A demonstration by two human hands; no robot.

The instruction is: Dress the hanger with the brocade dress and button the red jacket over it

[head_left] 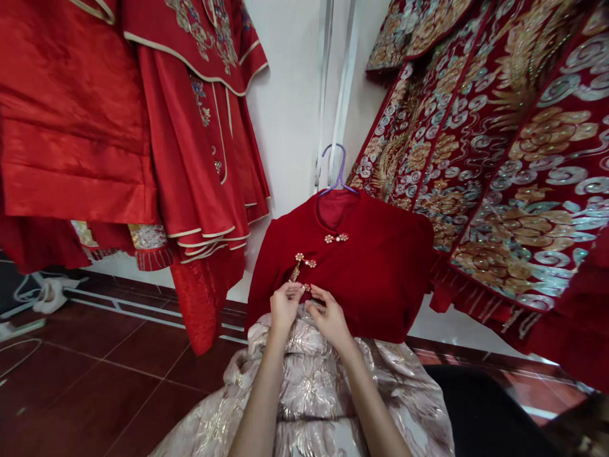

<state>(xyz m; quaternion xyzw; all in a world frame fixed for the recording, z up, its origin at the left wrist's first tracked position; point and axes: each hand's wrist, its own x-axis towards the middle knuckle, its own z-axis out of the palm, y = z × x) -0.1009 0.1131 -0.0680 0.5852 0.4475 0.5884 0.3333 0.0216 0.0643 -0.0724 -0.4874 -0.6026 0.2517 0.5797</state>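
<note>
A dark red velvet jacket (371,273) hangs on a purple hanger (340,168) in front of me. Beaded flower fasteners run from its collar, with one pair (337,238) at the neck and another pair (305,260) lower on the chest. At the lowest beaded fastener (306,288), near the hem, my left hand (285,308) pinches one side. My right hand (330,317) closes its fingers on the other side. The fingertips hide part of that fastener. Below the jacket spreads a pale pink and gold brocade skirt (309,381), under my forearms.
Red garments (204,139) with cream edging hang at the left. On the right hangs a heavily embroidered, fringed red garment (499,158). A white metal rack bar (340,82) rises behind the hanger. A black surface (480,406) lies at lower right, and dark red tiles (128,381) cover the floor.
</note>
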